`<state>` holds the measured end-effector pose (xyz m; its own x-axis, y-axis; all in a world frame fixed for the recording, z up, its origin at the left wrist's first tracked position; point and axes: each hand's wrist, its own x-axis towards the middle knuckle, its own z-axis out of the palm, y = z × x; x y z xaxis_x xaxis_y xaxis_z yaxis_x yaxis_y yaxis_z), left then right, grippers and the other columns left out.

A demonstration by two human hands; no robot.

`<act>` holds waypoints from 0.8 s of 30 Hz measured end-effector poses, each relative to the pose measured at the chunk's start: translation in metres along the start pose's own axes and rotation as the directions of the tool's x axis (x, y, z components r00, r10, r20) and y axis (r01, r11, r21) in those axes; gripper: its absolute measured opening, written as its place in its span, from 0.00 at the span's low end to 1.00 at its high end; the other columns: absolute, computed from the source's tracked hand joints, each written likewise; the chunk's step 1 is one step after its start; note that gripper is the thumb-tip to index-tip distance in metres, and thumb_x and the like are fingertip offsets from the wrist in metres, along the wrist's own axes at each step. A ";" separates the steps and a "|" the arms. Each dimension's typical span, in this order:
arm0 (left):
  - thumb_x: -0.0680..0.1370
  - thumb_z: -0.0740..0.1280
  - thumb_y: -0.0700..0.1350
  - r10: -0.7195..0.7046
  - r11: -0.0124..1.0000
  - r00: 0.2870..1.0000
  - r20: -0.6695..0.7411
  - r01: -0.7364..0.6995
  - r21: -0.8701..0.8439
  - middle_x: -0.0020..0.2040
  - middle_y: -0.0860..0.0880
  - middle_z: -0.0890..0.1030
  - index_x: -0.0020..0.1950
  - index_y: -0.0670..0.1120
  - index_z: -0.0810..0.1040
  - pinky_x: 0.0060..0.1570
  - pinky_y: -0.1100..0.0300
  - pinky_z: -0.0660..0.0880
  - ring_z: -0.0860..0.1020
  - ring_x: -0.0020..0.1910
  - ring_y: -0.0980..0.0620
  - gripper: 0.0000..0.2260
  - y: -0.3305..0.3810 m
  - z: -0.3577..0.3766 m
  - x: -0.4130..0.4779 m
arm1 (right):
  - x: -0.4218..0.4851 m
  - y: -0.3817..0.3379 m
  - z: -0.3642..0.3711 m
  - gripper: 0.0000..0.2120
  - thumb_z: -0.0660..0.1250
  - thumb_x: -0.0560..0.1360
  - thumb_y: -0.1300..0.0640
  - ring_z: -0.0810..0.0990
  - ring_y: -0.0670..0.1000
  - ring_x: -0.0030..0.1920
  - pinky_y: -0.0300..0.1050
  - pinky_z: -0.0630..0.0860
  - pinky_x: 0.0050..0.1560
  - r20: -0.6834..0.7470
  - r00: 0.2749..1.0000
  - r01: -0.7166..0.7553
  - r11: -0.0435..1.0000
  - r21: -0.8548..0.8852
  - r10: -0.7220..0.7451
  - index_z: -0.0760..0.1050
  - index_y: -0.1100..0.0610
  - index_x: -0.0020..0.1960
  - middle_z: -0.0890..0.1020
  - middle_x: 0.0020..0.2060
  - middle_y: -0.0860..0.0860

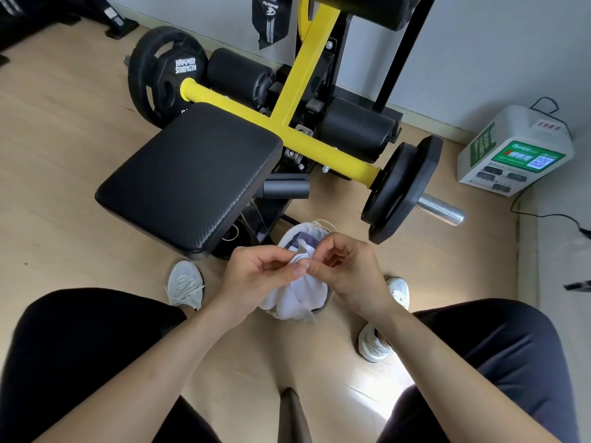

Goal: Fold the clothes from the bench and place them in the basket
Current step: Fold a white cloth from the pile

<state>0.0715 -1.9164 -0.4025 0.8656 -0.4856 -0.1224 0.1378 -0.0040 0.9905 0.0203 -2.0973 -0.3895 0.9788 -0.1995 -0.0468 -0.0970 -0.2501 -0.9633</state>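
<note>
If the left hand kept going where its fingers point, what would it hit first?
Probably the right hand: the left hand points across at it, both pinching the white cloth above the basket. Depth is unclear.

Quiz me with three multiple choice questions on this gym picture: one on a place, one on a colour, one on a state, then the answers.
1. Where is the basket? A on the bench pad; B on the floor; C on the white box.
2. What colour is the machine's frame? A yellow; B red; C blue.
3. How is the white cloth? A spread on the pad; B hung over the frame; C pinched by the left hand and right hand.
Answers: 1 B, it stands on the wood floor. 2 A, its bars are yellow. 3 C, both hands pinch it above the basket.
</note>
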 end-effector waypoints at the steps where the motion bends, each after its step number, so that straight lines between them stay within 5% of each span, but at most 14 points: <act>1: 0.72 0.77 0.44 0.001 1.000 1.000 0.014 -0.001 0.014 0.44 0.43 0.88 0.49 0.39 0.87 0.48 0.61 0.80 0.85 0.45 0.51 0.10 0.000 -0.002 0.001 | 0.000 0.002 0.001 0.10 0.78 0.70 0.59 0.76 0.44 0.32 0.38 0.74 0.36 0.021 1.000 -0.013 1.000 -0.016 0.013 0.79 0.61 0.37 0.81 0.30 0.51; 4: 0.72 0.75 0.43 0.005 0.999 0.999 0.039 -0.007 0.048 0.43 0.46 0.88 0.48 0.40 0.87 0.47 0.64 0.79 0.85 0.44 0.54 0.09 0.002 -0.006 0.002 | 0.001 0.006 0.000 0.09 0.76 0.72 0.58 0.77 0.43 0.31 0.35 0.73 0.36 0.079 0.995 -0.064 0.998 0.008 0.064 0.81 0.63 0.38 0.82 0.30 0.49; 9: 0.76 0.74 0.44 -0.015 0.999 0.999 0.029 0.014 0.052 0.44 0.43 0.86 0.51 0.38 0.85 0.46 0.63 0.78 0.83 0.44 0.54 0.10 0.001 -0.013 0.004 | 0.003 0.007 -0.003 0.11 0.75 0.73 0.56 0.77 0.50 0.37 0.46 0.75 0.42 0.179 0.978 -0.114 0.993 0.030 0.107 0.81 0.65 0.42 0.83 0.37 0.60; 13: 0.80 0.68 0.44 -0.002 0.999 1.000 -0.025 0.004 0.052 0.45 0.43 0.82 0.51 0.40 0.81 0.48 0.59 0.76 0.79 0.46 0.52 0.08 0.004 -0.022 0.006 | 0.005 0.011 -0.013 0.14 0.76 0.73 0.55 0.73 0.52 0.34 0.47 0.71 0.37 0.326 0.934 -0.082 0.975 -0.208 0.148 0.78 0.66 0.41 0.79 0.36 0.63; 15: 0.81 0.67 0.47 0.004 1.000 0.997 -0.080 -0.002 0.031 0.44 0.44 0.80 0.51 0.42 0.80 0.49 0.56 0.73 0.77 0.46 0.51 0.09 0.005 -0.029 0.009 | 0.005 0.014 -0.023 0.13 0.76 0.72 0.52 0.70 0.46 0.33 0.41 0.69 0.35 0.357 0.906 -0.082 0.920 -0.383 0.229 0.78 0.61 0.40 0.76 0.33 0.55; 19: 0.80 0.67 0.53 0.017 1.000 0.979 -0.205 -0.021 -0.018 0.47 0.42 0.80 0.52 0.47 0.80 0.51 0.46 0.72 0.77 0.48 0.46 0.10 0.010 -0.048 0.014 | 0.003 0.022 -0.047 0.09 0.75 0.72 0.49 0.70 0.50 0.40 0.43 0.69 0.42 0.295 0.919 0.017 0.724 -0.690 0.259 0.79 0.54 0.43 0.77 0.37 0.50; 24: 0.81 0.65 0.51 0.044 0.999 0.941 -0.334 -0.043 0.010 0.53 0.40 0.82 0.53 0.50 0.80 0.54 0.41 0.75 0.80 0.53 0.40 0.07 0.012 -0.063 0.015 | 0.005 0.030 -0.080 0.06 0.75 0.72 0.51 0.71 0.55 0.49 0.52 0.71 0.53 0.139 0.980 0.001 0.685 -0.729 0.146 0.82 0.50 0.48 0.83 0.42 0.46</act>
<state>0.1163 -1.8683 -0.3966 0.9819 -0.1653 -0.0925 0.0951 0.0080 0.9954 0.0079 -2.1818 -0.3973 0.9696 -0.1006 -0.2229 -0.1969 -0.8618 -0.4674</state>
